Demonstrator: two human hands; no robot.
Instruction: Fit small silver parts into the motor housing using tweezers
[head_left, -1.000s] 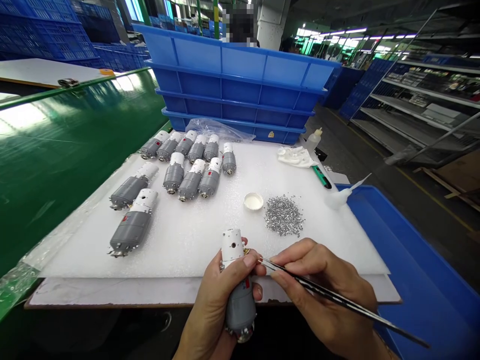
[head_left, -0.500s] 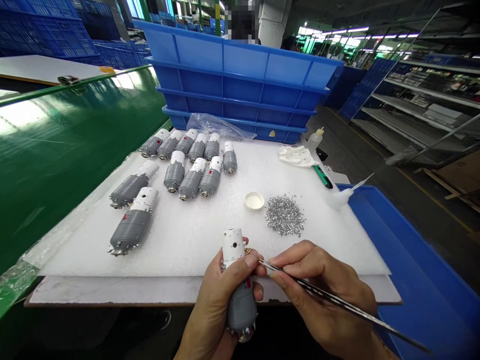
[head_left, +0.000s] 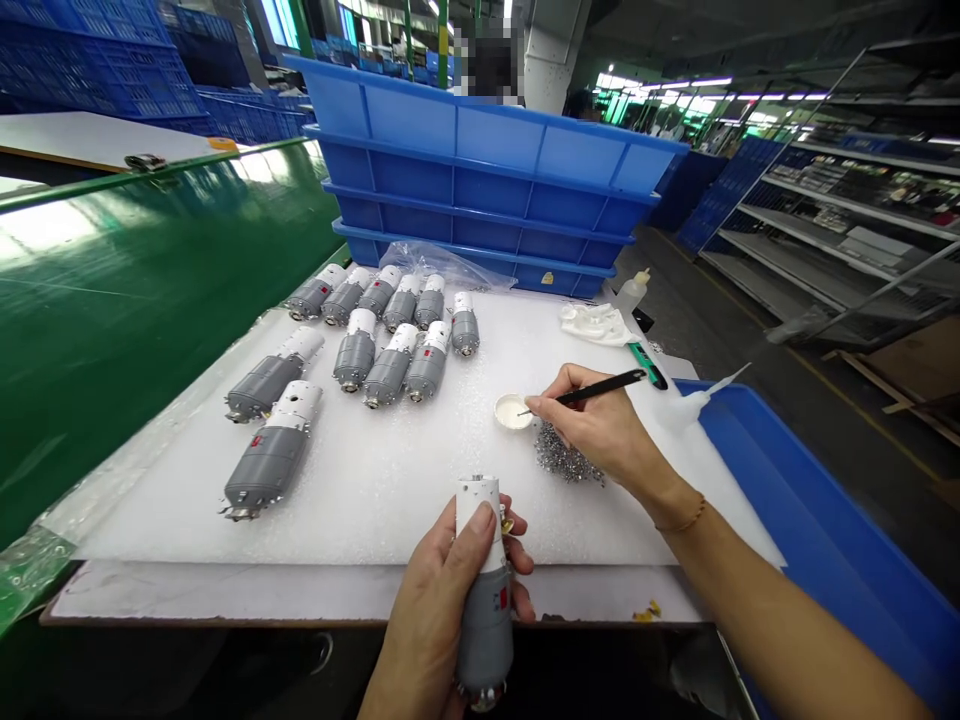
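Note:
My left hand [head_left: 450,560] is wrapped round a grey and white cylinder model [head_left: 484,625], held upright at the table's front edge, with a small gold part at its right side. Pinched in my right hand [head_left: 592,420] are black tweezers [head_left: 600,388], their tip at the small white dish [head_left: 512,412]. A pile of small silver pieces [head_left: 564,455] lies partly hidden under my right hand. More grey and white models [head_left: 270,455] lie on the white foam sheet [head_left: 375,500], left of the dish.
Stacked blue bins [head_left: 480,190] stand behind the foam. At the back right are a white cloth [head_left: 596,323], a green-handled cutter [head_left: 647,366] and squeeze bottles [head_left: 684,405]. A blue tray [head_left: 825,520] is on the right.
My right hand has moved forward with the tweezers, from the model to the white dish. My left hand has turned the model slightly and brought it a little lower.

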